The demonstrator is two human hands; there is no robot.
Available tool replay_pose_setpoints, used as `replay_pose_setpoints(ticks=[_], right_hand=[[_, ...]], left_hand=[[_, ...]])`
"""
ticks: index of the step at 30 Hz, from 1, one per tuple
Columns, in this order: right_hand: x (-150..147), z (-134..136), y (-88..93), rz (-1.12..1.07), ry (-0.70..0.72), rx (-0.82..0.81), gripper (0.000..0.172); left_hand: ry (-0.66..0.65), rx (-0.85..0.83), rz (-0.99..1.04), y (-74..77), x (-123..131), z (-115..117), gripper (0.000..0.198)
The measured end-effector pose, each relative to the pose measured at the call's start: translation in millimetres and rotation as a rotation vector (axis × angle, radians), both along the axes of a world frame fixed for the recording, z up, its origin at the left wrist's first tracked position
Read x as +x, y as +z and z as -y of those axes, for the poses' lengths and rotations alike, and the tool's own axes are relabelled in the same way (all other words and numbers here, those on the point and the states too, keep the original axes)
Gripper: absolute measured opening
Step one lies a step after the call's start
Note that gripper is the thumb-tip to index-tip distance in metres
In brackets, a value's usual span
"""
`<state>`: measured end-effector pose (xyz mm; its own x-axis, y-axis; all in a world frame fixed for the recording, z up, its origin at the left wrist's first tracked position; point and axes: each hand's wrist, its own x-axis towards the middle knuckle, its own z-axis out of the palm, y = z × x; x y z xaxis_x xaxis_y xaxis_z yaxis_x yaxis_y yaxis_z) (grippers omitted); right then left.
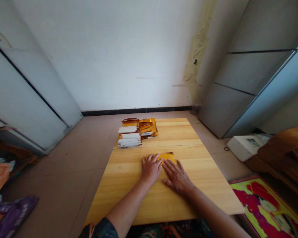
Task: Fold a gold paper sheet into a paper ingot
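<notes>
A small piece of golden-yellow paper lies flat on the wooden folding table, partly under the fingers of both hands. The left hand and the right hand rest on it with open fingers, side by side, and they are almost touching each other. Near the far end of the table there is a pile of gold and white paper bundles. Behind the table stands a white wall, and on the floor to the right lies a colourful mat.
</notes>
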<state>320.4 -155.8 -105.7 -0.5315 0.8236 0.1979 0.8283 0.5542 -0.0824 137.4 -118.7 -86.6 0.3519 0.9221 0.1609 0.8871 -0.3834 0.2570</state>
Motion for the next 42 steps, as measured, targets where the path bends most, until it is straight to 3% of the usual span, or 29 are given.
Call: replay_pose_setpoints(ticks=[10, 14, 19, 23, 28, 33, 37, 42], right_hand=[[34.8, -5.1, 1.2, -0.049, -0.185, 0.044, 0.039], [28.9, -12.0, 6.0, -0.111, -0.136, 0.060, 0.029], [26.7, -16.2, 14.9, -0.156, -0.035, 0.066, 0.019], [26.9, -18.4, 19.0, -0.147, -0.003, 0.053, 0.012], [29.6, -25.7, 19.7, -0.033, 0.053, 0.033, 0.015], [31.0, -34.1, 31.7, 0.173, 0.178, -0.016, 0.021], [27.0, -39.5, 39.0, 0.320, 0.271, -0.043, 0.018], [24.3, -42.2, 32.5, 0.327, 0.304, -0.002, 0.018]], left_hand=[[-0.035, -0.032, 0.011, -3.6, -4.9, -3.8, 0.038], [-0.043, -0.023, 0.012, 2.3, -1.4, -2.8, 0.027], [-0.110, 0.029, 0.023, 4.3, -4.0, -2.8, 0.046], [-0.174, 0.074, 0.033, 1.7, -6.8, -6.8, 0.030], [-0.298, 0.134, 0.041, -1.8, -11.2, -11.7, 0.019], [-0.329, 0.103, 0.044, -1.4, -15.4, -15.7, 0.031], [-0.333, 0.061, -0.020, 8.4, -11.4, -19.7, 0.028], [-0.308, 0.040, -0.088, 20.6, -3.0, -19.1, 0.028]])
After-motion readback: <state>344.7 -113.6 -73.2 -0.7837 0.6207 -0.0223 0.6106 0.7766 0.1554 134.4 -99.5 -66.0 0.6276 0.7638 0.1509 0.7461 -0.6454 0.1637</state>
